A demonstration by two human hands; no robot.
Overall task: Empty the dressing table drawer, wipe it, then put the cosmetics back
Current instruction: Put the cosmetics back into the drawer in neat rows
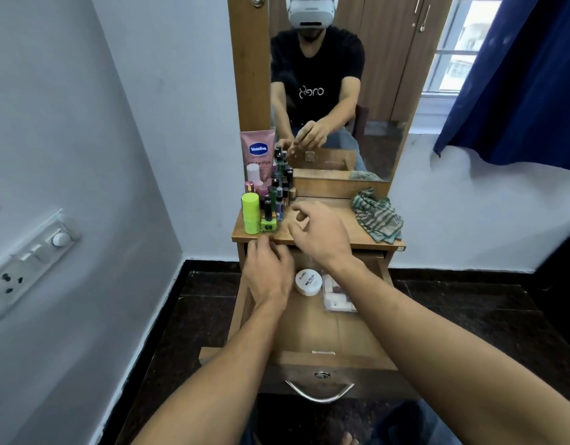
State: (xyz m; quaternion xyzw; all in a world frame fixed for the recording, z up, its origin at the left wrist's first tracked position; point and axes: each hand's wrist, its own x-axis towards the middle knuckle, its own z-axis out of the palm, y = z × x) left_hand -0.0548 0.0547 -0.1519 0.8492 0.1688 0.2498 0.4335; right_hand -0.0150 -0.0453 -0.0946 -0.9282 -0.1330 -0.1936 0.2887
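1. Wooden drawer [338, 359] stands pulled out below the worktop [328, 202]; a white jar [307, 282] and a clear packet [336, 295] lie on its floor near the back
2. Crowding the worktop's left side are the cosmetics [271, 194]: a pink tube [257, 152] upright at the rear, a lime stick [250, 213] at the front, small bottles [279, 187] beside them
3. Green striped cloth [377, 216] lies crumpled on the worktop's right side, apart from the cosmetics
4. Left hand [267, 271] hovers over the drawer's back left corner, at the worktop's front edge; its fingers are hidden, so its grip cannot be told
5. Right hand [319, 232] hovers over the worktop's middle, fingers loosely curled, nothing seen in them
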